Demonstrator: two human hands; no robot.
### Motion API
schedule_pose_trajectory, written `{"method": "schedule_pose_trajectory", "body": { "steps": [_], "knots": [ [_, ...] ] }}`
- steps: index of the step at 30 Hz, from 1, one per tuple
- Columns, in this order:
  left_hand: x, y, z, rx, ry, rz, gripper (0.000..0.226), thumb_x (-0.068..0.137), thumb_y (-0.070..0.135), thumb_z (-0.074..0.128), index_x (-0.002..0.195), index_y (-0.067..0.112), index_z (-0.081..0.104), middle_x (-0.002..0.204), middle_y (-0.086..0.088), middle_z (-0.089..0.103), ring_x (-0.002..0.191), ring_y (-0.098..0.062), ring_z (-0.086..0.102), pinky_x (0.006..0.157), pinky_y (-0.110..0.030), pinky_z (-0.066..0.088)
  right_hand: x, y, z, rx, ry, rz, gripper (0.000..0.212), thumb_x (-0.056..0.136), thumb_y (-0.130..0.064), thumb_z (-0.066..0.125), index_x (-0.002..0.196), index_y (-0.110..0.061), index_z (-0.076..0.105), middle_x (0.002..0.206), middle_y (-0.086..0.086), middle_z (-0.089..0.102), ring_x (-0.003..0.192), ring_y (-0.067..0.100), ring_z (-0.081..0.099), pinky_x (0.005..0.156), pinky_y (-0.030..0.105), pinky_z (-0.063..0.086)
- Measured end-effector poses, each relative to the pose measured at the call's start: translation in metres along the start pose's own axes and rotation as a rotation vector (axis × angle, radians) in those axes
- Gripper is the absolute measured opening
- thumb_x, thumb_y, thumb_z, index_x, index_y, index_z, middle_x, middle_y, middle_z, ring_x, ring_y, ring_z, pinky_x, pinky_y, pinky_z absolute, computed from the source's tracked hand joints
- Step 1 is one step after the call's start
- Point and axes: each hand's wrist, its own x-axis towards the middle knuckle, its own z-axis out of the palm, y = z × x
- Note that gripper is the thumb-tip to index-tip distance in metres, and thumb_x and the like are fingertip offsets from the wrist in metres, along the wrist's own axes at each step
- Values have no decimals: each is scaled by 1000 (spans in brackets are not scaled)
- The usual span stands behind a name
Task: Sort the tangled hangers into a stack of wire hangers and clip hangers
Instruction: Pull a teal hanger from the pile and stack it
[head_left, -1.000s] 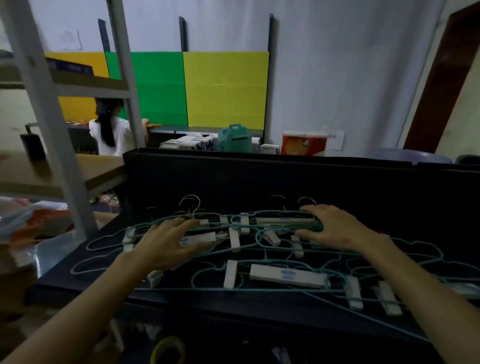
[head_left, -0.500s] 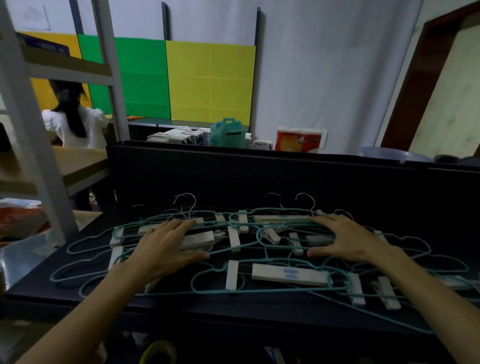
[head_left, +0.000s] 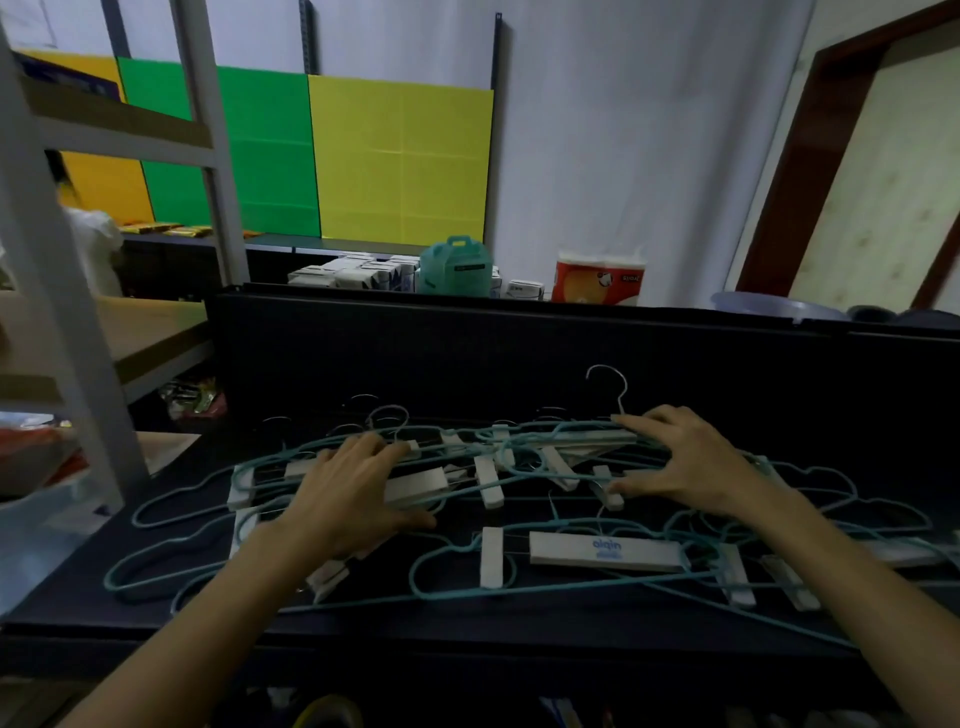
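A tangle of teal wire hangers and clip hangers with white clips and bars is spread over the black table. My left hand rests flat on the left part of the pile, fingers straight, over a white bar. My right hand sits at the back right of the pile. Its fingers curl over the white bar of a clip hanger and its thumb is in front. That hanger's metal hook stands up above the pile.
A black upright panel closes the table's far side. A grey shelf post stands at the left. Behind the panel are small boxes, a teal container and a tissue pack. A person is far left.
My right hand has closed on the rear clip hanger and its hook has risen off the pile. My left hand stays pressed on the left side. The camera has shifted a little.
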Motion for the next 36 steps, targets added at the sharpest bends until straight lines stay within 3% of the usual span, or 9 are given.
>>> {"method": "schedule_pose_trajectory", "body": {
  "steps": [4,9,15,21,28,36],
  "knots": [
    [1,-19,-9,30,108,77,104,60,85,46,144,27,27,132,6,38,120,-17,37,97,-34,31,-2,-15,5,-23,13,23,92,58,-77,57,139,-40,35,117,-7,43,101,8,33,86,25,31],
    [7,-30,-19,56,174,161,124,44,98,17,144,26,30,132,6,41,119,-17,39,96,-34,31,-15,-23,1,28,114,58,93,57,-77,56,139,-36,38,116,-6,45,103,10,36,89,28,34],
    [33,1,-37,26,265,300,117,52,95,23,143,23,32,130,2,43,117,-20,41,92,-36,38,-50,-12,-27,37,214,167,88,62,-76,54,139,-37,37,115,-4,44,106,13,37,91,31,36],
    [60,83,-42,-72,306,451,120,50,96,26,141,18,37,123,2,48,111,-18,45,80,-32,45,-115,28,-59,32,308,317,82,70,-73,53,141,-38,34,114,-3,42,108,14,36,91,30,35],
    [69,209,-34,-74,305,534,122,50,95,15,143,19,32,126,1,45,113,-19,44,78,-30,46,-209,95,-86,-28,406,511,86,68,-78,47,141,-34,37,105,-4,44,107,15,37,86,30,37],
    [63,358,-7,-53,284,642,121,54,95,11,143,15,32,126,-1,45,109,-21,45,80,-30,43,-307,195,-124,-96,479,558,87,67,-79,48,140,-32,40,104,-6,46,106,13,38,86,26,34]
  ]
}}
